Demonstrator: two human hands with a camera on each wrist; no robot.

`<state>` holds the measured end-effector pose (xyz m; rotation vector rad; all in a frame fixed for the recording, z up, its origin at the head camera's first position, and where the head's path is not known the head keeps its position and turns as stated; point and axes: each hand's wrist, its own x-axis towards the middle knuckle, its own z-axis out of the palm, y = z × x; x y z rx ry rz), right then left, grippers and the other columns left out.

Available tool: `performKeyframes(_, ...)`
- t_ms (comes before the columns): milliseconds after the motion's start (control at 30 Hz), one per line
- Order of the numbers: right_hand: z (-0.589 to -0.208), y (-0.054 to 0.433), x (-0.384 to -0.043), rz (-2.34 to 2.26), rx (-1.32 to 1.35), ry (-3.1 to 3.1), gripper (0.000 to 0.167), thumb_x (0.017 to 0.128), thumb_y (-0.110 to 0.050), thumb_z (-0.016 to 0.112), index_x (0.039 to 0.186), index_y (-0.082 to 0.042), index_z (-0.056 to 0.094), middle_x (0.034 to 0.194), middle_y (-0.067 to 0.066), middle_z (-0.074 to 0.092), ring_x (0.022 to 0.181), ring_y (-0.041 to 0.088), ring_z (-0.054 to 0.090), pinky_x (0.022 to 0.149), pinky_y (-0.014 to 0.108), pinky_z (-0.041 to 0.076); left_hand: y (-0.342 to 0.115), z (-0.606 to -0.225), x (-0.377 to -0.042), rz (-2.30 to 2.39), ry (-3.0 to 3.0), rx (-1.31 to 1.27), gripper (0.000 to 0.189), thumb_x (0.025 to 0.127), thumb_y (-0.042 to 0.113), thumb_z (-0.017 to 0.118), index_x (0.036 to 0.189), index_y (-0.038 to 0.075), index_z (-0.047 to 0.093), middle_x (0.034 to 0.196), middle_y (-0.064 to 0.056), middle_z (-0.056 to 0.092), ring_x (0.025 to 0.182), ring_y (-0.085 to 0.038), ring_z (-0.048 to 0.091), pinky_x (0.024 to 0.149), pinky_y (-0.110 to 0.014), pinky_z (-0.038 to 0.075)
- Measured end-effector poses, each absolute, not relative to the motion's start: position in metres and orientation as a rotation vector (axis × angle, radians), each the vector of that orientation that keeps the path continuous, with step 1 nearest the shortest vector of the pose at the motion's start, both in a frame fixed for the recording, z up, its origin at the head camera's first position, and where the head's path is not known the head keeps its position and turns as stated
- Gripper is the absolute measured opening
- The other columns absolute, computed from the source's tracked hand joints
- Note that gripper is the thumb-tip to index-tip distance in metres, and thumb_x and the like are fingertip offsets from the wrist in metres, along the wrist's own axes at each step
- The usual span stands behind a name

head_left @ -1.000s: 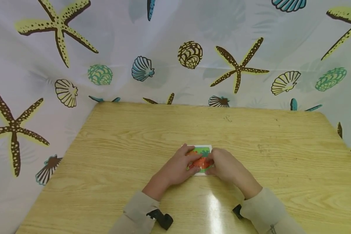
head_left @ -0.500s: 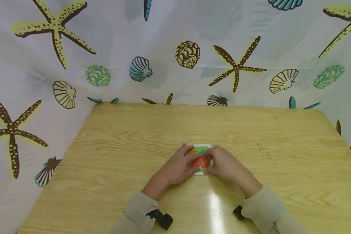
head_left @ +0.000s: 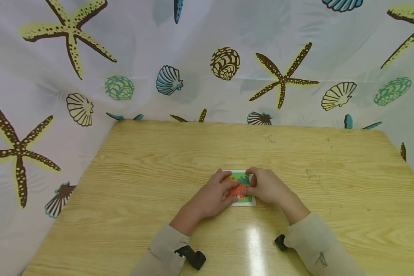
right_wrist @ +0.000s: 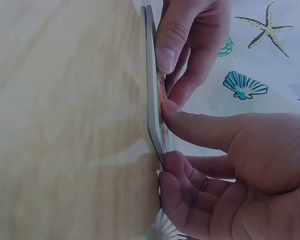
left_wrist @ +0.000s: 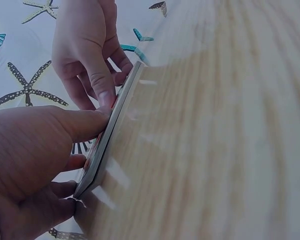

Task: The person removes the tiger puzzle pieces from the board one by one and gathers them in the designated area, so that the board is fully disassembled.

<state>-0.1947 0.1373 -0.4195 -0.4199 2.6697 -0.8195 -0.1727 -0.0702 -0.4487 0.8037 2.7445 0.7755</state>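
Note:
A small flat picture board [head_left: 242,178] lies on the table, with a white border and an orange, dark-striped figure on green. My left hand [head_left: 208,197] holds its left side, thumb and index finger lying over the picture. In the left wrist view the other left fingers meet the edge of the board [left_wrist: 121,102]. My right hand [head_left: 267,186] grips the right side, its thumb on the orange part and a finger at the far right corner. Curled right fingers touch the edge of the board [right_wrist: 151,85] in the right wrist view. Both hands cover part of the picture.
The pale wooden table [head_left: 151,153] extends around the board on every side. White cloth [head_left: 193,30] printed with starfish and shells hangs behind and beside it. Black straps [head_left: 193,258] are on both sleeved wrists.
My right index finger has shifted from the picture up to the far right corner, uncovering more of the board's right border. My left hand stays in place on the board.

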Motion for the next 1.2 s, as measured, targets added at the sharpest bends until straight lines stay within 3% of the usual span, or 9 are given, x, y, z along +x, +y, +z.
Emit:
performKeyframes(267, -0.419, 0.136, -0.196, -0.795, -0.395, 2.666, 0.058, 0.088, -0.024, 0.079, 0.133, 0.003, 0.055, 0.086, 0.005, 0.061, 0.069, 0.016, 0.053, 0.061, 0.027, 0.042, -0.071, -0.447, -0.171, 0.757, 2.709, 0.811, 0.047, 0.101, 0.033, 0.061, 0.142, 0.012, 0.058, 0.162, -0.01, 0.033, 0.153, -0.044, 0.015, 0.121, -0.055, 0.027)
performKeyframes(500, -0.418, 0.133, -0.203, -0.733, -0.412, 2.673, 0.053, 0.086, -0.023, 0.08, 0.128, 0.003, 0.059, 0.087, 0.006, 0.061, 0.071, 0.017, 0.053, 0.063, 0.027, 0.043, -0.072, -0.446, -0.171, 0.708, 2.709, 0.846, 0.048, 0.102, 0.033, 0.059, 0.144, 0.011, 0.054, 0.162, -0.013, 0.033, 0.152, -0.046, 0.015, 0.123, -0.055, 0.024)
performKeyframes(733, -0.411, 0.132, -0.21, -0.644, -0.407, 2.653, 0.053, 0.085, -0.025, 0.082, 0.125, 0.001, 0.059, 0.09, 0.007, 0.06, 0.076, 0.019, 0.054, 0.067, 0.03, 0.045, -0.071, -0.443, -0.172, 0.692, 2.695, 0.884, 0.047, 0.103, 0.033, 0.056, 0.147, 0.018, 0.053, 0.161, -0.017, 0.032, 0.152, -0.046, 0.015, 0.124, -0.056, 0.017)
performKeyframes(1200, -0.41, 0.133, -0.216, -0.635, -0.408, 2.614, 0.055, 0.083, -0.025, 0.083, 0.124, 0.002, 0.057, 0.097, 0.01, 0.06, 0.085, 0.022, 0.055, 0.075, 0.034, 0.048, -0.07, -0.437, -0.169, 0.662, 2.692, 0.868, 0.045, 0.102, 0.032, 0.057, 0.145, 0.018, 0.055, 0.162, -0.016, 0.032, 0.152, -0.046, 0.015, 0.125, -0.056, 0.015)
